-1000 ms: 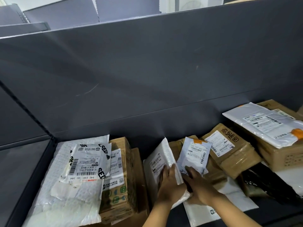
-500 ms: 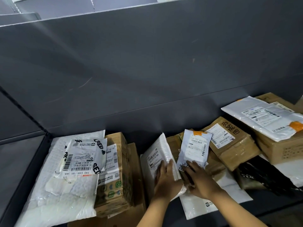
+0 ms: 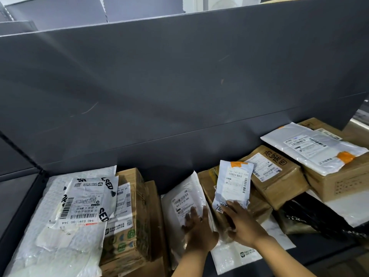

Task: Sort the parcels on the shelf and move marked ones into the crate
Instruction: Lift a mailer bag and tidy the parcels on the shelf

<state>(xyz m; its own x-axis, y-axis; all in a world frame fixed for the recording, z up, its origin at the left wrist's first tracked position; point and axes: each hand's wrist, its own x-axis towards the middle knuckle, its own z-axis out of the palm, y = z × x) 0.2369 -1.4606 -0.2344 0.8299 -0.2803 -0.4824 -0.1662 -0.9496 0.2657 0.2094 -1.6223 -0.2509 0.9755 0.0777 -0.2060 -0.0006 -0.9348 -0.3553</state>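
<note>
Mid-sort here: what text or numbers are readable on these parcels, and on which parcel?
"940 E591 00 344": label on the black-lettered mailer, upside down.
"SED": black print on that mailer.
"740 747 A72 020": label on the orange-taped small mailer.
Brown box: handwritten characters, not surely legible.
White mailer under the left hand: label blurred.
Other labels: too small.

You're in parcel depot: grey shelf (image 3: 179, 80) before you, stacked with barcode-labelled mailers (image 3: 319, 148), taped cardboard boxes (image 3: 339, 182).
</note>
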